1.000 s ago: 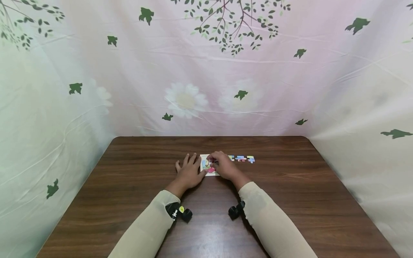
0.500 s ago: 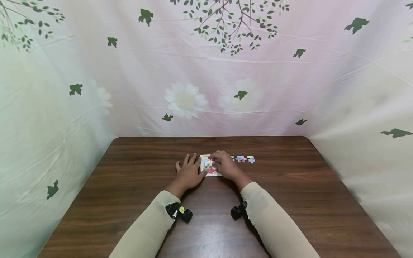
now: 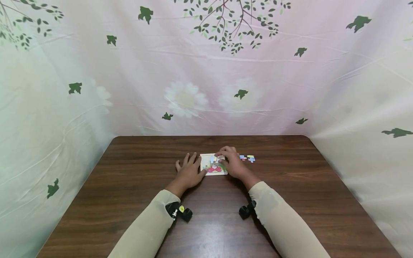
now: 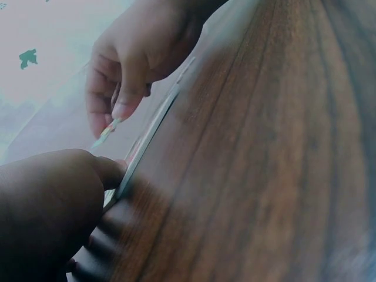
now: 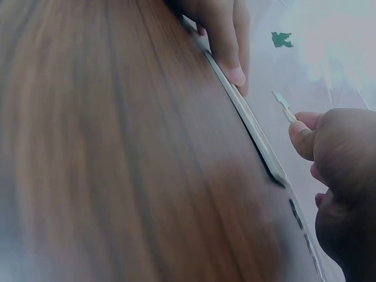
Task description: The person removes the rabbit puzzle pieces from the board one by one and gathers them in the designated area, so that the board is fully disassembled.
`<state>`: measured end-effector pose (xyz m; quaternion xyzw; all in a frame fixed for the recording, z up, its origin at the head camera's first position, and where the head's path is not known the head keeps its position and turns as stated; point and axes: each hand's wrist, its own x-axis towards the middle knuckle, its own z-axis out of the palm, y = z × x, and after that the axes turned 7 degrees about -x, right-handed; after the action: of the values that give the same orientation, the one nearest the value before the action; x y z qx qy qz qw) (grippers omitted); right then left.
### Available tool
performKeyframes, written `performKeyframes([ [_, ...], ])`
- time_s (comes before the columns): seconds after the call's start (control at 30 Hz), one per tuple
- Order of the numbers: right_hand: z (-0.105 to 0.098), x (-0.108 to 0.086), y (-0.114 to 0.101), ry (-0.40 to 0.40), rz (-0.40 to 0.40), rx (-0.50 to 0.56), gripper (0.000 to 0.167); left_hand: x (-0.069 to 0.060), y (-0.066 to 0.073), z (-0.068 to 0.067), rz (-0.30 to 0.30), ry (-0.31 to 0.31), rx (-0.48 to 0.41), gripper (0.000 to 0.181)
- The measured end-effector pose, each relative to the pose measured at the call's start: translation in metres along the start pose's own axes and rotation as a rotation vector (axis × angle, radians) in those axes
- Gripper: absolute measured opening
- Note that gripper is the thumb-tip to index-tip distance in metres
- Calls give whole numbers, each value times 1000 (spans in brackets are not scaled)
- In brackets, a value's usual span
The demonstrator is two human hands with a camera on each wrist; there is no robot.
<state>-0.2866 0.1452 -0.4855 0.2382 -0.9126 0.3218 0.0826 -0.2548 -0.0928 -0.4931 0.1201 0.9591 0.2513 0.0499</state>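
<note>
A small flat jigsaw board (image 3: 221,172) with a pale border lies on the table; pink and green printing shows in its lower part. My left hand (image 3: 189,174) rests at its left side with fingers spread, the thumb lying on the board's edge. Over the board's right half, my right hand (image 3: 233,163) pinches a puzzle piece between thumb and fingertips. That puzzle piece (image 4: 107,132) is tilted and held above the board in the left wrist view. In the right wrist view the puzzle piece (image 5: 284,106) appears edge-on, apart from the board. My right hand hides the board's upper right.
To the right of my right hand lie loose puzzle pieces, one blue and red (image 3: 243,157), another blue and yellow (image 3: 251,158). The brown wooden table (image 3: 290,193) ends at a printed cloth backdrop (image 3: 206,71), with cloth on both sides too.
My right hand has moved to the right across the board, uncovering more of its pink lower picture and covering part of the loose pieces. My left hand has stayed in place.
</note>
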Motion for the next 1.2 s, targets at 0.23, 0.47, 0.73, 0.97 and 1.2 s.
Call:
performKeyframes([
  [0.23, -14, -9, 15, -11, 63, -16, 23, -2, 0, -2, -1, -6, -1, 75],
  [0.47, -28, -19, 28, 2, 91, -4, 25, -2, 0, -2, 7, -9, -7, 74],
  [0.73, -35, -25, 38, 12, 105, -13, 22, -3, -1, -2, 8, -4, -8, 75],
  [0.97, -39, -28, 40, -8, 113, -34, 21, -4, 0, -4, 13, -4, -16, 74],
  [1.2, -42, -31, 41, -52, 138, -41, 17, -4, 1, -4, 16, -6, -9, 74],
])
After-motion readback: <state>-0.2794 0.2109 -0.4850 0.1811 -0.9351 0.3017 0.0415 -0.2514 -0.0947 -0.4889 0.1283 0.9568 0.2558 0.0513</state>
